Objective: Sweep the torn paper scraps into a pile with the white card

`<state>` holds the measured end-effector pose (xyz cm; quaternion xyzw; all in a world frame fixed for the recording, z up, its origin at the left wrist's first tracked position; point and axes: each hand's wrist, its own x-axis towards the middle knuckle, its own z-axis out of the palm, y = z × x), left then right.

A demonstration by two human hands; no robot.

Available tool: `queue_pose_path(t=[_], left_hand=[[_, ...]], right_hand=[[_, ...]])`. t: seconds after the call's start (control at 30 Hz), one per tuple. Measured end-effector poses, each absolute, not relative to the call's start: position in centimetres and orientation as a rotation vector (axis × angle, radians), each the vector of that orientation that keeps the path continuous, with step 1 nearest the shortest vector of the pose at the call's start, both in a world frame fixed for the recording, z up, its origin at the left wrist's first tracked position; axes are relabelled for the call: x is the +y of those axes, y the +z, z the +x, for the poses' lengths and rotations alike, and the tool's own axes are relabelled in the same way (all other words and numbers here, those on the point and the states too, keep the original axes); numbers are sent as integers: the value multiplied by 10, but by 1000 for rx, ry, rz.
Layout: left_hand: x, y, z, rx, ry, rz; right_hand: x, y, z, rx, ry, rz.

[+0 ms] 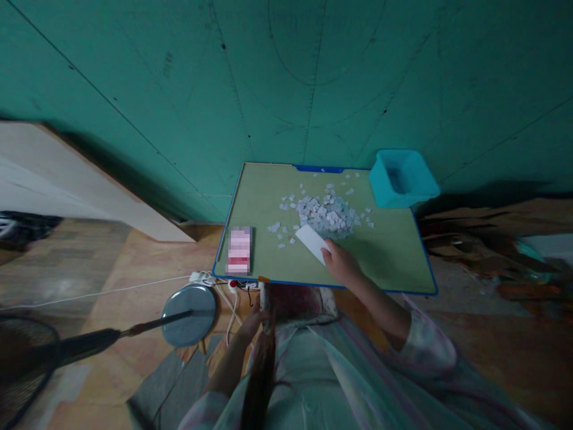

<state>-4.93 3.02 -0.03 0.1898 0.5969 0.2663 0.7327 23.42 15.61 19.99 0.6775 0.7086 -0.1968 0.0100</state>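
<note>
My right hand (342, 263) is closed on one end of a white card (314, 243) above the front part of the green-topped table (389, 251). The card's free end points up and left, close to a heap of small white paper pieces (329, 214). Loose pieces lie scattered around that heap. Below the table's front edge, my left hand (254, 318) grips the left side of a worn seat (298, 304) with a whitish rim; some of its fingers are hidden.
A turquoise plastic bin (403, 182) stands at the table's back right corner. A blurred pink box-like object (240, 251) lies at the front left. Power strips and cables (203, 278) hang by the left edge, near a round grey disc (190, 315). A green wall (277, 83) rises behind.
</note>
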Motion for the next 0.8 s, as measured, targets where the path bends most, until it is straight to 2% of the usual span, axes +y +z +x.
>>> queue_pose_path(t=[0.23,0.5,0.8], left_hand=[[28,-2,-51,1342,623,386],[25,4,-52,1317,674,433],[25,-11,-56,1301,619,426]], right_hand=[[166,204,242,2148,-536,2215],[154,202,221,2220,-705,2093],[159,199,251,2075,-564,2302]])
